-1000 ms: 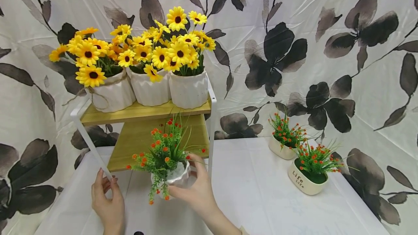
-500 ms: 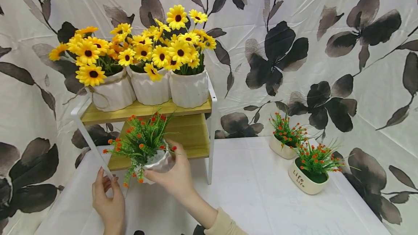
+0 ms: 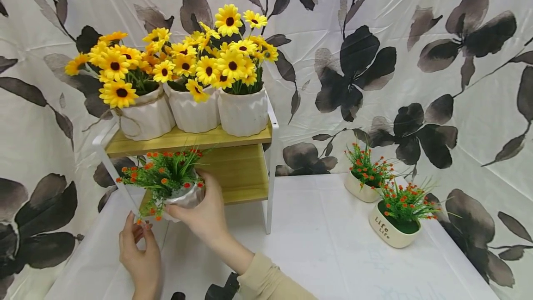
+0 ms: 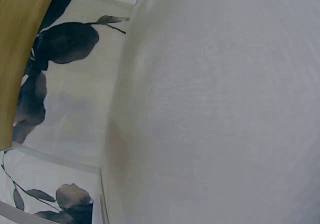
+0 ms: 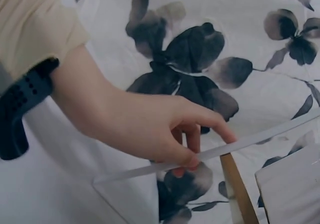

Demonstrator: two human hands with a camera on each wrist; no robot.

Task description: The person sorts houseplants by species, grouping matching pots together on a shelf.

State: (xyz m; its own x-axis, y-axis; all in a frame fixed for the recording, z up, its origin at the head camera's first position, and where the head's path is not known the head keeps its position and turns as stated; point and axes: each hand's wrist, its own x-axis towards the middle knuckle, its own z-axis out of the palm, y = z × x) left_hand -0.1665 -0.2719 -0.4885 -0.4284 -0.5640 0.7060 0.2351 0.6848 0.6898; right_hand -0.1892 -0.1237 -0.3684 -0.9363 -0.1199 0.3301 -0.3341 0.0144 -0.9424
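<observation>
In the head view my right hand (image 3: 206, 212) grips a small white pot (image 3: 192, 196) of orange-red artificial flowers (image 3: 164, 175). The pot is tilted, in front of the left part of the lower wooden board (image 3: 241, 172) of a two-tier shelf; its contact with the board is hidden. My left hand (image 3: 142, 258) pinches the lower end of the shelf's white left leg (image 3: 114, 175). In the right wrist view a hand (image 5: 145, 126) pinches the white frame bar (image 5: 270, 132), beside a wooden board (image 5: 237, 189). No hand shows in the left wrist view, only a board (image 4: 20, 49) and cloth.
Several white pots of yellow sunflowers (image 3: 243, 115) stand on the top board (image 3: 200, 139). Two cream pots with orange-red flowers, one behind (image 3: 361, 189) and one in front (image 3: 393, 230), stand on the white table (image 3: 316, 249). Black objects (image 3: 222, 288) lie at the lower edge.
My right hand has carried the flower pot leftward and slightly up, toward the lower board's left side. My left hand keeps its hold on the shelf leg.
</observation>
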